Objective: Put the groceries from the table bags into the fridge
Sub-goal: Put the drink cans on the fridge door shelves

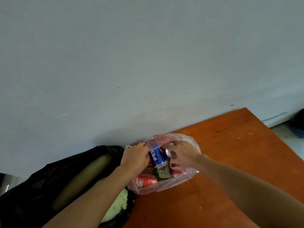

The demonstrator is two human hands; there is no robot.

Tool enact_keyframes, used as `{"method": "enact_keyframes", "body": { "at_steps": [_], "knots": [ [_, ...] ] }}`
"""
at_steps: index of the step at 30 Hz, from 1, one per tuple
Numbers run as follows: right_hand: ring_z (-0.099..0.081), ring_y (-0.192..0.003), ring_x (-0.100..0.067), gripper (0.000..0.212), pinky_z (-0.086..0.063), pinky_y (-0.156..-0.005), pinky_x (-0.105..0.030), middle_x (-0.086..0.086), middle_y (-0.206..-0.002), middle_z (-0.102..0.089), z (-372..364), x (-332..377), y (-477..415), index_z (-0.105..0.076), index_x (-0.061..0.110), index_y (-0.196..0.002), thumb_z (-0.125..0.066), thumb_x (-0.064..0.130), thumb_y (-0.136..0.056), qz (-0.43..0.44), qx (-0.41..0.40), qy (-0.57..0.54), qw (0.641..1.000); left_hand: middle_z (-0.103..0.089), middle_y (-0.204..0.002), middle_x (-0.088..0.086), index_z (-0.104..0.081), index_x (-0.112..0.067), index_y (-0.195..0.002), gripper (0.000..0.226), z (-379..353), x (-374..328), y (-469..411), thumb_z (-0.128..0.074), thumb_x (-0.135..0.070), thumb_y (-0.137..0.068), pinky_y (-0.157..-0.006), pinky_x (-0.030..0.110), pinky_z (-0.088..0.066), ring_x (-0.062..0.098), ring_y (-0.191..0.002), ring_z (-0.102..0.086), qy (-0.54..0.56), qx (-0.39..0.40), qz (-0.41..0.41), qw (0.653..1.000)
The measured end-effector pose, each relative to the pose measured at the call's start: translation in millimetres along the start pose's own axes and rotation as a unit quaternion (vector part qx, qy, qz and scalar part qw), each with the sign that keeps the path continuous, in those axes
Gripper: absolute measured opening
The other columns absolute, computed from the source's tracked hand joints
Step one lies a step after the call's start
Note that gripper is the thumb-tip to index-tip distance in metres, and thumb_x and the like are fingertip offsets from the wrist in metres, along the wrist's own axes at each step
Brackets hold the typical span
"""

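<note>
Our left hand (134,157) pinches open the thin reddish plastic bag (185,177); our right hand (182,155) grips a silver-ended can (167,152). We should lift it straight up.

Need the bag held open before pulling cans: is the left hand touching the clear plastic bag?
Touching. The head view shows the left hand gripping the rim of the clear plastic bag, fingers curled into the plastic beside the blue can.

Blue can (157,156): white letters "PE" (rest hidden). Red can (144,183): white script, unreadable.
</note>
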State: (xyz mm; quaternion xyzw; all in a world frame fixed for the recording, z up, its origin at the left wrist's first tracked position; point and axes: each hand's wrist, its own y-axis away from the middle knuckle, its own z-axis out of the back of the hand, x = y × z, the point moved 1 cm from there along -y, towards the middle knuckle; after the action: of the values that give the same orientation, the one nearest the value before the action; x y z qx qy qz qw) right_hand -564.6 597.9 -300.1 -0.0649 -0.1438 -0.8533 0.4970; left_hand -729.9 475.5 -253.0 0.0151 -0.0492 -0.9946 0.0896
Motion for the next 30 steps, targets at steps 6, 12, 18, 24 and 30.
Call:
{"method": "enact_keyframes", "body": {
  "at_steps": [6,12,18,24,30],
  "knots": [
    [-0.047,-0.127,-0.023,0.064,-0.042,-0.105,-0.042,-0.004,-0.144,-0.045,-8,0,-11,-0.030,0.031,-0.143,-0.061,0.038,-0.088,-0.006,0.002,0.042,0.999,-0.042,-0.145,0.000,-0.048,-0.024,-0.133,0.043,-10,-2,-1,-0.053,-0.022,-0.090,-0.094,0.043,-0.045,0.023,-0.122,-0.050,0.010,0.043,-0.024,0.999],
    [-0.048,-0.126,-0.020,0.064,-0.043,-0.104,-0.040,0.001,-0.135,-0.052,1,-6,-13,-0.032,0.040,-0.137,-0.064,0.035,-0.081,-0.032,-0.025,-0.005,0.999,-0.039,-0.147,0.009,-0.042,-0.019,-0.139,0.064,-39,-9,-5,-0.069,-0.020,-0.081,-0.088,0.040,-0.050,0.026,-0.134,-0.037,-0.080,0.030,-0.138,0.987],
    [-0.052,-0.119,-0.021,0.067,-0.054,-0.085,-0.039,0.003,-0.129,-0.052,24,-16,4,-0.033,0.047,-0.132,-0.068,0.046,-0.075,-0.019,-0.059,-0.031,0.998,-0.025,-0.156,0.011,-0.026,-0.013,-0.149,0.069,-57,-11,-25,-0.059,-0.021,-0.089,-0.098,0.039,-0.043,0.029,-0.143,-0.025,-0.125,0.050,-0.128,0.983],
    [-0.056,-0.109,-0.019,0.069,-0.052,-0.084,-0.030,0.004,-0.132,-0.048,29,-29,23,-0.040,0.035,-0.132,-0.072,0.043,-0.072,-0.053,-0.109,-0.087,0.989,-0.062,-0.124,0.011,-0.063,-0.011,-0.121,0.071,-68,-20,-43,-0.086,-0.020,-0.055,-0.075,0.035,-0.056,0.029,-0.113,-0.059,-0.134,0.043,-0.142,0.980],
    [-0.054,-0.107,-0.015,0.070,-0.051,-0.086,-0.027,0.004,-0.131,-0.047,23,-34,31,-0.043,0.031,-0.129,-0.077,0.041,-0.068,-0.096,-0.129,-0.168,0.972,-0.046,-0.139,0.009,-0.051,-0.016,-0.131,0.069,-54,-20,-47,-0.077,-0.023,-0.067,-0.080,0.036,-0.054,0.028,-0.121,-0.043,-0.156,0.052,-0.128,0.978]
  ]
}}
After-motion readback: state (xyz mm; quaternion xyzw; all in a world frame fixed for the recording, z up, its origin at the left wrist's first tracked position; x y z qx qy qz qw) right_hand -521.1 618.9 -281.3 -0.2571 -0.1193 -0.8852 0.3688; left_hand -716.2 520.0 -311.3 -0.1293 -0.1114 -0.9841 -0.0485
